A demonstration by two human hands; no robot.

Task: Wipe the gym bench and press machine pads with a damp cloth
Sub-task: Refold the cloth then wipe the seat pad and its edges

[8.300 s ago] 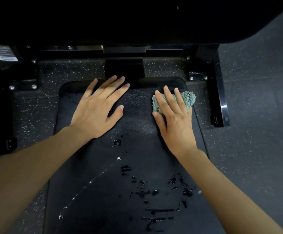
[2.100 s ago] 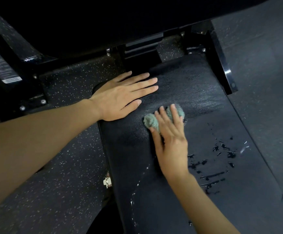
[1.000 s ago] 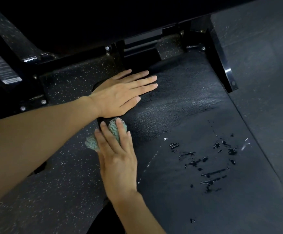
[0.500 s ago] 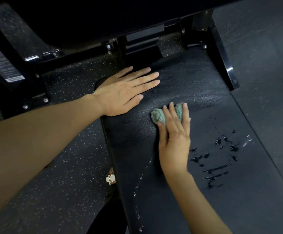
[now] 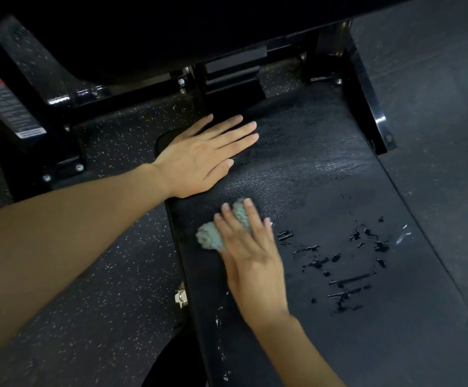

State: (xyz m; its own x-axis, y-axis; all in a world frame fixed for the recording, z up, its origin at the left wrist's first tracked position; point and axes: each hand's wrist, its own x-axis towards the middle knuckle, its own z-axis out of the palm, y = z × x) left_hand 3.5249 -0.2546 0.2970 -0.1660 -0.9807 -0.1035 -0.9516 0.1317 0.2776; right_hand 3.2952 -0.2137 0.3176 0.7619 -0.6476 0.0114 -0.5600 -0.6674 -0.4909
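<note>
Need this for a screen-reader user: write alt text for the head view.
The right hand presses a bunched green cloth onto the black bench pad, while the left hand rests flat near the pad's far end. Wet patches lie right of the cloth.

right hand (image 5: 255,263) and cloth (image 5: 210,238) slid left, drawn nearer — now by the left edge of the pad (image 5: 338,169)

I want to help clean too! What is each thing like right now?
bench pad: partly wet, droplets on its right side
cloth: scrunched up, lying on the pad
left hand: flat, resting on the pad
right hand: fingers straight, pressing the cloth
</note>
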